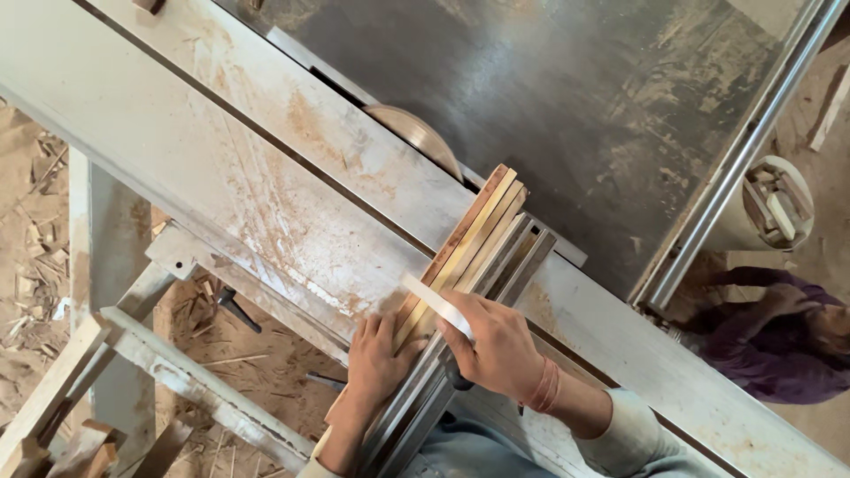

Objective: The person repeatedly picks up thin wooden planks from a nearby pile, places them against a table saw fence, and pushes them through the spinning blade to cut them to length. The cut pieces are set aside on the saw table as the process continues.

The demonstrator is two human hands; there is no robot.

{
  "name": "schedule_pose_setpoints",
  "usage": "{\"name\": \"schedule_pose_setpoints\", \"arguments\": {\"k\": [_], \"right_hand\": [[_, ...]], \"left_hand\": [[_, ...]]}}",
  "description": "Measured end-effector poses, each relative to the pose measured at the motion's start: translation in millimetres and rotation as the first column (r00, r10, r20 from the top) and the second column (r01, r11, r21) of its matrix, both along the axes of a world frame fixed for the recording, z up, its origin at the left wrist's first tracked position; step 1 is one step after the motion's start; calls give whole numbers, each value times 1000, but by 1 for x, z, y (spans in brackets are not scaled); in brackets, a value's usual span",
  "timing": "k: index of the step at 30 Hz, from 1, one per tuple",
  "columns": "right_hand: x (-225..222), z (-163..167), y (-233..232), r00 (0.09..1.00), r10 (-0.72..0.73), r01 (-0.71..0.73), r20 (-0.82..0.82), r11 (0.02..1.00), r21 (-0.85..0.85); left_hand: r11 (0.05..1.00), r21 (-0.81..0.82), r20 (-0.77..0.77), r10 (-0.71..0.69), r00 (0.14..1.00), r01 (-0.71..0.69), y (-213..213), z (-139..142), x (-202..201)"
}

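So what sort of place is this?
Most likely a woodworking shop: a saw blade rises from a dusty table, both hands press wood strips against it, and shavings litter the floor.

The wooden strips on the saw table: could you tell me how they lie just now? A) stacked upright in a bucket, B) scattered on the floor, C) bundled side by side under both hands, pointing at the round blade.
C: both the left hand and right hand press the bundled wooden strips, whose far ends sit by the saw blade.
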State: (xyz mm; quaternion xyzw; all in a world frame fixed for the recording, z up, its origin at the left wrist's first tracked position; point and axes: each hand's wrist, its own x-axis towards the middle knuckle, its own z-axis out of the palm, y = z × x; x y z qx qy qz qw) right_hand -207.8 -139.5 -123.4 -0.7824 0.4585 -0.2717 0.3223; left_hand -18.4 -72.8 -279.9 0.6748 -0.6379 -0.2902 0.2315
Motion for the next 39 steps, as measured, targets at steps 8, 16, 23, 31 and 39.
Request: {"name": "schedule_pose_setpoints", "arguments": {"k": [8, 16, 23, 31, 39], "right_hand": [[48, -3, -36, 996, 21, -21, 91, 1000, -4], [98, -6, -76, 994, 15, -22, 112, 998, 54], [128, -11, -104, 992, 27, -32, 121, 999, 36], [123, -18, -101, 989, -9, 0, 145, 998, 61], [39, -35, -41, 952, -50, 51, 301, 999, 5]], "left_hand": [[1000, -29, 10, 6, 1000, -5, -36, 1, 48], [1000, -12, 38, 2, 999, -1, -76, -5, 101], [999, 43, 76, -26, 997, 22, -107, -4, 133], [961, 235, 144, -182, 973, 145, -127, -2, 138], [928, 227, 90, -323, 942, 296, -118, -6, 107]]}}
